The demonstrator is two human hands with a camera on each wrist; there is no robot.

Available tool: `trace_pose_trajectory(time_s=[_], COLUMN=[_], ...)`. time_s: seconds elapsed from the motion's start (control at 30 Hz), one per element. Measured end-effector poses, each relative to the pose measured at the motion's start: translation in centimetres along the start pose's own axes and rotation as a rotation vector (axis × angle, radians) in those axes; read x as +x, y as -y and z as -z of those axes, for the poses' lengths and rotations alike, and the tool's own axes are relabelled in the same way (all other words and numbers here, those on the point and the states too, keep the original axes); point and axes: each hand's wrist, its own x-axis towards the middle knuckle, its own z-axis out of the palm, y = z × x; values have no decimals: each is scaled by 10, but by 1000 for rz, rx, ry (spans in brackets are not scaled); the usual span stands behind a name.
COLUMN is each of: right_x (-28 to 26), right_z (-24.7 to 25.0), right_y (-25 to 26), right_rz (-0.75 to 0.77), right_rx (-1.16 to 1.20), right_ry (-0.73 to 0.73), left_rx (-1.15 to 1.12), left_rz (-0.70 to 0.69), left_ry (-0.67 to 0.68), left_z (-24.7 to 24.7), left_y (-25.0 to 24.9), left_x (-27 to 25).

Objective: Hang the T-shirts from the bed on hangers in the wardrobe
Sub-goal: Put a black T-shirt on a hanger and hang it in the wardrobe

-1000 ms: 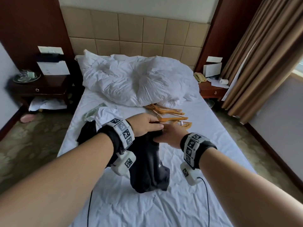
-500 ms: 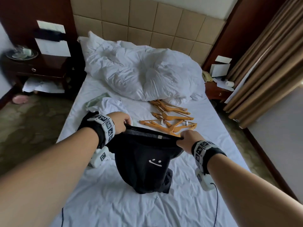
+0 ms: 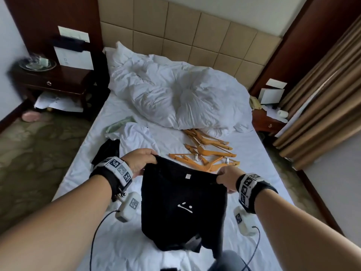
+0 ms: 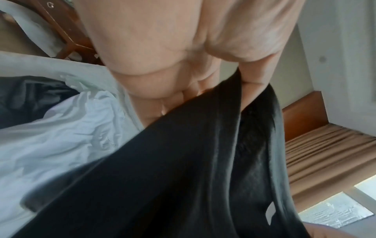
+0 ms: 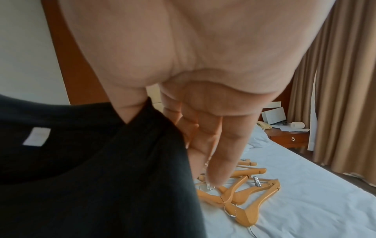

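Two hands hold one black T-shirt [image 3: 175,204] stretched between them above the bed [image 3: 254,173]. The left hand [image 3: 139,162] pinches the shirt's upper edge at 10 o'clock of the garment, with the fingers [image 4: 162,103] curled onto the cloth. The right hand [image 3: 227,178] grips the upper edge at 2 o'clock; in the right wrist view the thumb presses the fabric while the other fingers [image 5: 215,145] point downward behind it. A small white label [image 3: 188,176] sits inside the neckline between the hands. A white face mark [image 3: 185,207] shows on the shirt's front. The shirt's lower part reaches the sheet at 6 o'clock, and its fabric is bunched there.

At 12 o'clock from the shirt, several wooden hangers [image 3: 207,151] lie in a loose pile on the sheet, apart from both hands. At 11 o'clock, a white T-shirt [image 3: 136,137] lies crumpled, with a second dark garment [image 3: 107,151] just beside it at the bed's left edge and a pale green cloth [image 3: 119,125] beyond it. A rumpled white duvet [image 3: 175,94] covers the head of the bed.

A dark nightstand [image 3: 54,83] stands at 10 o'clock off the bed. A second nightstand [image 3: 269,122] with a telephone [image 3: 255,103] stands at 2 o'clock. Brown curtains [image 3: 322,104] hang at 3 o'clock.
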Motion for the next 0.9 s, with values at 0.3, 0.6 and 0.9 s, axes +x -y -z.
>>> trace_pose_trajectory(time_s=[0.3,0.6,0.9], right_x=[110,285,422], right_z=[-7,7,-54], right_y=[-56,-127,-179], right_rz=[9,73,79], right_rx=[-61,94,-87], right_ry=[128,227,203], left_rx=[554,800,792], left_rz=[-69,117,270], left_ry=[-237,-302,-451], left_z=[-59,-139,-177], left_y=[2,12,54], left_x=[72,216,309])
